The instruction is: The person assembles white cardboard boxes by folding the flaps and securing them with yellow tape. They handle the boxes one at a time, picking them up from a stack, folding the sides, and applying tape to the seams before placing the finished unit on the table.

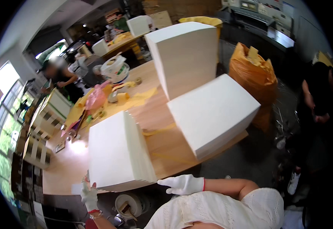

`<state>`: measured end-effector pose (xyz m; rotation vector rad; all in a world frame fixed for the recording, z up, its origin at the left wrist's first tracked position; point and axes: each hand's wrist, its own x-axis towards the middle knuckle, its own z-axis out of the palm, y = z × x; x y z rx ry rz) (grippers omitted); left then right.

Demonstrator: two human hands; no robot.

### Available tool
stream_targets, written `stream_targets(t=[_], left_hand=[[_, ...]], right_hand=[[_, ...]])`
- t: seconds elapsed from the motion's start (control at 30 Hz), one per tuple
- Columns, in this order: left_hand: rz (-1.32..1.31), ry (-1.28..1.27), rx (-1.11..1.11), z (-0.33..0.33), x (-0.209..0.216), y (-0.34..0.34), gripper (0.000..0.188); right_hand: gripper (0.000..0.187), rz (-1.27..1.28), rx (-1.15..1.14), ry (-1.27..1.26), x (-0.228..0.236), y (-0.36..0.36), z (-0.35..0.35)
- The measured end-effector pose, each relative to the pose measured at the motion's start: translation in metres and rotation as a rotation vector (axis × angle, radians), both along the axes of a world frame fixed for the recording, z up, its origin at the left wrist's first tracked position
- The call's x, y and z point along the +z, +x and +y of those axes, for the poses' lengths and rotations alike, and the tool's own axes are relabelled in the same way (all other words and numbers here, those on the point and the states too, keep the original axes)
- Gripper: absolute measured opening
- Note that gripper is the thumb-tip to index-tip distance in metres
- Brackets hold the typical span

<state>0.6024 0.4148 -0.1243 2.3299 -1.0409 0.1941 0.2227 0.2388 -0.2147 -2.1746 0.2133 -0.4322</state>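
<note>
A tall stack of white paper sheets (109, 149) stands at the table's near edge, its right side slightly fanned and uneven. My left hand (89, 196), in a white glove with bare fingertips, is at the stack's near left corner with its fingers raised and apart. My right hand (183, 184), gloved in white with a red cuff, points its outstretched fingers toward the near right corner. Whether either hand touches the paper, I cannot tell. A second white stack (212, 110) lies to the right, and a taller one (185, 57) rises behind it.
The wooden table (159, 133) also bears yellow paper scraps (141, 97), a pink plastic bag (96, 98) and a white bucket (115, 70). An orange sack (252, 72) stands beyond its right side. Below the near edge is a bucket with a brush (126, 208). Other people stand far left and right.
</note>
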Motion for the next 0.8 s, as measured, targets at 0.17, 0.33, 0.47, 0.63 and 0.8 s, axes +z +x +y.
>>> stream_targets(t=[0.17,0.33,0.47,0.63,0.8], left_hand=[[0.292,-0.269,-0.310,-0.073,0.010,-0.095,0.053],[0.320,-0.247,-0.888,-0.200,0.027,-0.273,0.047],[0.076,-0.032,-1.253,-0.299,0.038,-0.426,0.042],[-0.188,-0.020,-1.280,-0.376,0.000,-0.531,0.039],[-0.357,0.071,-1.187,-0.407,-0.012,-0.577,0.038]], right_hand=[[0.045,0.210,-0.140,0.152,0.002,-0.092,-0.042],[0.040,0.081,-0.344,0.094,-0.009,-0.180,-0.075],[0.043,0.144,-0.402,0.116,-0.015,-0.237,-0.097],[0.040,-0.048,-0.445,0.150,-0.051,-0.271,-0.095],[0.042,-0.059,-0.382,0.177,-0.059,-0.311,-0.106]])
